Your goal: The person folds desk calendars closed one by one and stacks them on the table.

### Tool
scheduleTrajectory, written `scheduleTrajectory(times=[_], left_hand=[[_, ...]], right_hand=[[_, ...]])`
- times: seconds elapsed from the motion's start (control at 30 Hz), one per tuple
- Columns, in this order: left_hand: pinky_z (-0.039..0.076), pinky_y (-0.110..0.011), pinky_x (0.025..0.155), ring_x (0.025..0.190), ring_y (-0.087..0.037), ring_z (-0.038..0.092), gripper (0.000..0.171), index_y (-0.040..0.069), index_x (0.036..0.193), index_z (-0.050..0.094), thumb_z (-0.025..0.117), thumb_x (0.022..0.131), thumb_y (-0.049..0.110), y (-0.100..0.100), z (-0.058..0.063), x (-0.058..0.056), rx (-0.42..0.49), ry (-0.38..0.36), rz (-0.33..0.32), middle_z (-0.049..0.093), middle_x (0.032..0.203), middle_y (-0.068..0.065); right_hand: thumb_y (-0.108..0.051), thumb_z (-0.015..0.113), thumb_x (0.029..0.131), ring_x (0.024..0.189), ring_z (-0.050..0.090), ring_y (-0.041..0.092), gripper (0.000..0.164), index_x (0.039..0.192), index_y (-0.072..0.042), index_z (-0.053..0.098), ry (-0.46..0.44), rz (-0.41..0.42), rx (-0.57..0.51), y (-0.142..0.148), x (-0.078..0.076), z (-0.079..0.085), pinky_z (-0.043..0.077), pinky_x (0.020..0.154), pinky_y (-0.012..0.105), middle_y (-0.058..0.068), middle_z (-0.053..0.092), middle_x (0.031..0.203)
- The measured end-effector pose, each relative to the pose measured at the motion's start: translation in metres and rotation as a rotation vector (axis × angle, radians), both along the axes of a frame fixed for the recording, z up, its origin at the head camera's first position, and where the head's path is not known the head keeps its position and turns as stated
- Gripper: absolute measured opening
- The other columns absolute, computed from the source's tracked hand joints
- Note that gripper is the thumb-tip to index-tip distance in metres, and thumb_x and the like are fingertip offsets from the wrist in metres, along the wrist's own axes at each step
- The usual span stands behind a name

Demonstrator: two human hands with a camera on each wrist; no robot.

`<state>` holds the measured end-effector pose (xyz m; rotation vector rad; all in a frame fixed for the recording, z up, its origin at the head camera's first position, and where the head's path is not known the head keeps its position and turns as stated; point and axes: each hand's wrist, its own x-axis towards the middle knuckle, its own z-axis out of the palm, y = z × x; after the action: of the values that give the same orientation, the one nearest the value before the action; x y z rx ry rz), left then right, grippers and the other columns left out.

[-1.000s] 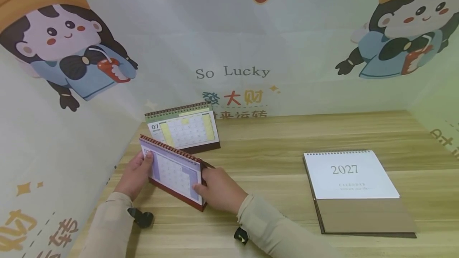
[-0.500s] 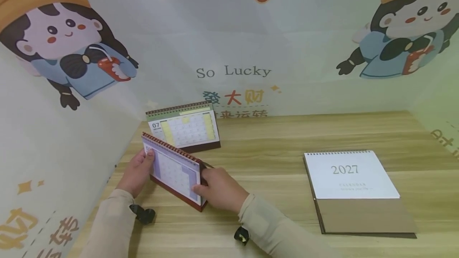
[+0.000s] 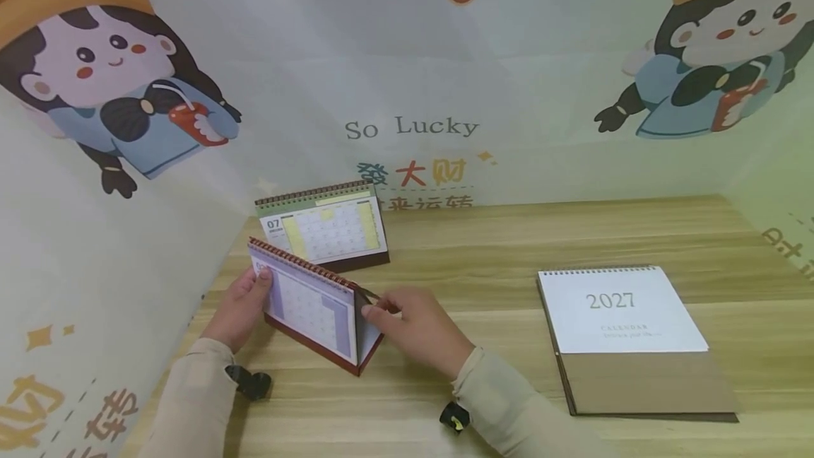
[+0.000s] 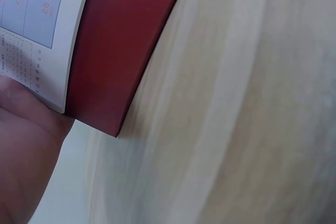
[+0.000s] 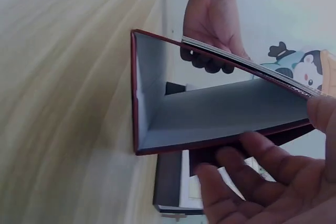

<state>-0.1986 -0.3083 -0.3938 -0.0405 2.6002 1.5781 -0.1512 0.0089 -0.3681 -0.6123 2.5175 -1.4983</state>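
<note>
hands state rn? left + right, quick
Left hand: closed, holding the purple calendar by its left end.
Right hand: at the calendar's right end, fingers bent; can't tell whether it grips.

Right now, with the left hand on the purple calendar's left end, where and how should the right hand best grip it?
Probably pinch the purple calendar at its right end, just under the spiral binding, coming from the right. Its panels converge there but spread into a wide triangle below; the left hand holds the opposite end.
</note>
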Motion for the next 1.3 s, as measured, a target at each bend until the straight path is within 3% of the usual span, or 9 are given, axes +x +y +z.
scheduleTrajectory(times=[0.2, 0.33, 0.43, 0.57, 0.7, 0.87, 1.07, 1.3], left_hand=[[0.019, -0.056, 0.114, 0.133, -0.035, 0.036, 0.070, 0.001, 0.154, 0.028, 0.027, 0.105, 0.052, -0.002, -0.002, 0.001, 0.016, 0.002, -0.004, 0.047, 0.137, -0.027], [0.018, -0.056, 0.115, 0.134, -0.036, 0.035, 0.071, 0.003, 0.155, 0.027, 0.027, 0.105, 0.053, -0.002, -0.001, 0.000, 0.012, 0.001, -0.002, 0.046, 0.138, -0.027], [0.018, -0.057, 0.115, 0.135, -0.037, 0.034, 0.071, 0.002, 0.155, 0.026, 0.027, 0.105, 0.053, -0.002, 0.000, 0.000, 0.009, 0.002, 0.000, 0.045, 0.139, -0.027], [0.016, -0.057, 0.115, 0.139, -0.038, 0.030, 0.072, 0.003, 0.156, 0.025, 0.028, 0.105, 0.054, -0.001, 0.000, -0.001, 0.011, -0.001, 0.003, 0.044, 0.142, -0.027], [0.015, -0.057, 0.116, 0.144, -0.038, 0.025, 0.072, 0.006, 0.157, 0.024, 0.028, 0.104, 0.055, -0.001, -0.001, 0.000, 0.008, -0.012, 0.008, 0.041, 0.147, -0.025], [0.014, -0.058, 0.116, 0.146, -0.039, 0.021, 0.072, 0.007, 0.158, 0.021, 0.028, 0.104, 0.055, -0.001, -0.001, 0.001, -0.007, -0.021, 0.018, 0.038, 0.150, -0.024], [0.014, -0.057, 0.116, 0.145, -0.038, 0.024, 0.072, 0.006, 0.157, 0.023, 0.027, 0.104, 0.055, 0.001, 0.000, 0.001, -0.003, -0.008, 0.016, 0.041, 0.147, -0.024], [0.013, -0.057, 0.116, 0.144, -0.039, 0.024, 0.072, 0.004, 0.156, 0.024, 0.027, 0.105, 0.054, 0.002, -0.001, 0.000, 0.008, -0.001, 0.012, 0.041, 0.146, -0.026]], right_hand=[[-0.047, 0.058, 0.098, 0.076, 0.058, 0.015, 0.034, 0.099, -0.014, 0.066, -0.071, 0.031, 0.052, -0.001, -0.001, -0.008, 0.050, 0.066, 0.032, 0.003, 0.068, 0.097], [-0.049, 0.056, 0.099, 0.104, 0.062, 0.021, 0.046, 0.122, -0.009, 0.060, -0.083, 0.032, 0.015, -0.003, -0.002, -0.008, 0.051, 0.088, 0.040, 0.009, 0.065, 0.123], [-0.049, 0.053, 0.100, 0.114, 0.059, 0.019, 0.057, 0.139, -0.008, 0.051, -0.091, 0.081, -0.024, -0.008, -0.003, -0.009, 0.047, 0.097, 0.040, 0.007, 0.063, 0.127], [-0.052, 0.053, 0.099, 0.104, 0.060, 0.012, 0.057, 0.141, -0.014, 0.050, -0.136, 0.125, -0.070, -0.017, -0.005, -0.008, 0.047, 0.093, 0.037, 0.001, 0.065, 0.119], [-0.054, 0.055, 0.097, 0.101, 0.060, 0.011, 0.059, 0.138, -0.012, 0.053, -0.193, 0.116, -0.111, -0.026, -0.010, -0.006, 0.047, 0.093, 0.036, 0.000, 0.065, 0.117], [-0.048, 0.066, 0.093, 0.096, 0.062, 0.011, 0.055, 0.133, -0.011, 0.059, -0.263, 0.128, -0.171, -0.036, -0.019, -0.005, 0.048, 0.092, 0.036, -0.001, 0.067, 0.113], [-0.037, 0.067, 0.095, 0.094, 0.064, 0.010, 0.051, 0.138, -0.012, 0.056, -0.251, 0.104, -0.203, -0.043, -0.024, -0.011, 0.051, 0.087, 0.033, 0.001, 0.067, 0.114], [-0.035, 0.068, 0.094, 0.099, 0.063, 0.012, 0.055, 0.141, -0.012, 0.052, -0.256, 0.097, -0.202, -0.042, -0.024, -0.014, 0.049, 0.093, 0.036, 0.003, 0.065, 0.120]])
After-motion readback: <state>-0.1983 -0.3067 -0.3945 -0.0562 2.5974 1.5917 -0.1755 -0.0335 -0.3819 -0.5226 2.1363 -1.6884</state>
